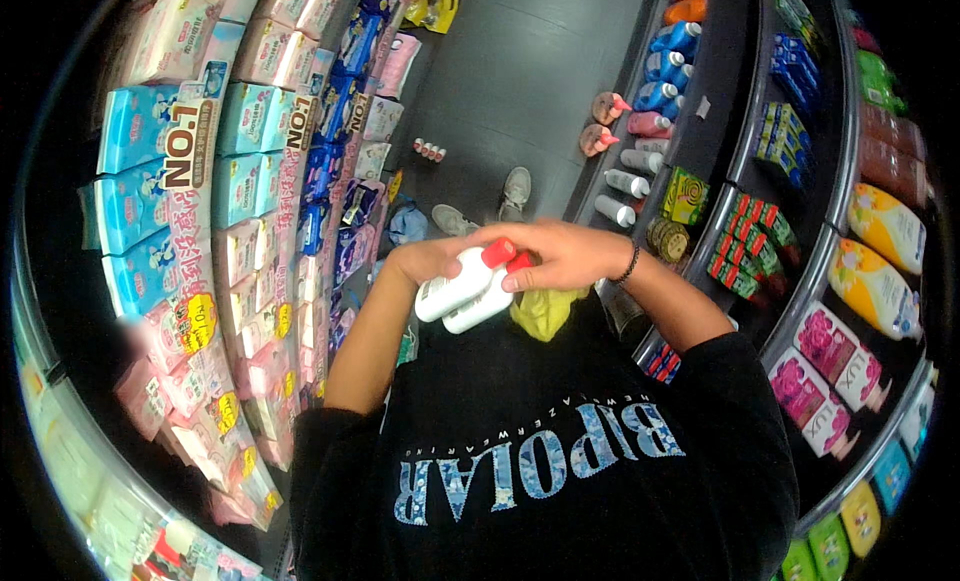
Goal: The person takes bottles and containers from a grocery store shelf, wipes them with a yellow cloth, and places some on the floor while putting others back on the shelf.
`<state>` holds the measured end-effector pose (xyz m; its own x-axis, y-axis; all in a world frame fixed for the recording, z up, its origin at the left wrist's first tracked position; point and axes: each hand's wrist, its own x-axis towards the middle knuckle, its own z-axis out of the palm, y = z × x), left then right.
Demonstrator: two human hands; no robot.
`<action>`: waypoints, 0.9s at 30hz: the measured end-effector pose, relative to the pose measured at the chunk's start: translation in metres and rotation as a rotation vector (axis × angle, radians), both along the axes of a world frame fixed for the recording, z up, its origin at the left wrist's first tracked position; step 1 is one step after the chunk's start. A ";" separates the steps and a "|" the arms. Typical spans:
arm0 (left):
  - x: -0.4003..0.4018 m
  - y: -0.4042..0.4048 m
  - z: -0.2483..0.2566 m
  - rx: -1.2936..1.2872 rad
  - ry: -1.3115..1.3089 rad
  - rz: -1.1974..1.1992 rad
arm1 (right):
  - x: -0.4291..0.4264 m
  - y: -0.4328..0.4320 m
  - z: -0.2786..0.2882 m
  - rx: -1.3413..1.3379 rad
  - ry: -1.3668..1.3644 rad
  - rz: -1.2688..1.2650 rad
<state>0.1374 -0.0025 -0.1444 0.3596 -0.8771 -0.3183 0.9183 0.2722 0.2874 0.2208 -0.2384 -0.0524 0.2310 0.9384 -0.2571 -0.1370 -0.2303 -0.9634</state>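
Two white plastic bottles with red caps are held together in front of the black T-shirt. My left hand grips the front bottle, its thumb lying along the side. Behind and partly covered by it is the second bottle, held by my right hand, whose thumb rests near its cap. A crumpled yellow cloth hangs beneath the right hand; whether the fingers grip it is hidden.
Shelves of packaged goods line the left. On the right, shelves hold blue bottles, small boxes and LUX packs. Several small bottles stand on the dark tiled floor. A blue bag lies beside the left shelf.
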 end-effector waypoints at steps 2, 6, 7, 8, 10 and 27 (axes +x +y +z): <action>0.006 0.000 0.001 -0.023 0.049 -0.046 | 0.002 -0.006 -0.015 0.083 0.107 0.040; -0.004 0.001 -0.033 -0.137 -0.002 -0.220 | 0.016 -0.015 -0.031 0.169 0.861 0.275; -0.002 0.001 -0.028 -0.134 0.012 -0.213 | 0.015 -0.016 -0.035 0.172 0.875 0.282; 0.000 0.003 -0.024 -0.119 0.007 -0.178 | 0.014 -0.017 -0.041 0.185 0.936 0.250; 0.018 0.008 -0.009 -0.085 -0.003 -0.116 | 0.026 -0.018 -0.028 0.140 1.013 0.173; 0.082 0.030 0.025 0.392 -0.959 -0.422 | 0.025 0.042 -0.006 -0.401 0.121 0.263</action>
